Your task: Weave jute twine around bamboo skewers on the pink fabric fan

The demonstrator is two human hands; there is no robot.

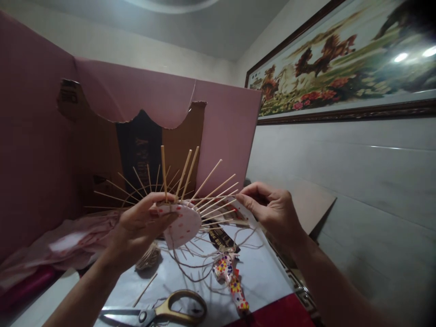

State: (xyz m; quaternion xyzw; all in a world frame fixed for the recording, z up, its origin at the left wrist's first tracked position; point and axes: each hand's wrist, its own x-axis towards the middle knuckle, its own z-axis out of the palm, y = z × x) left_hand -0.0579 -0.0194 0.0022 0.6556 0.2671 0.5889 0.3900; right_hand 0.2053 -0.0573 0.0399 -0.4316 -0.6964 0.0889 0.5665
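A round piece covered in white fabric with red spots [184,225] has thin wooden sticks [208,178] fanning out from its edge. My left hand [145,222] grips its left side, thumb on the fabric face, beside the upright sticks. To the right, my right hand [265,204] pinches a thin twine [218,197] that runs across the sticks to the piece. Loops of twine [189,265] hang below the round piece, over the table.
Gold-handled scissors [166,311] lie at the front of the white table [269,277]. Behind them are a twine ball [148,257], a loose stick [145,289] and a flowered fabric object [235,284]. Pink cloth [81,243] lies left; a cut pink cardboard panel [228,131] stands behind.
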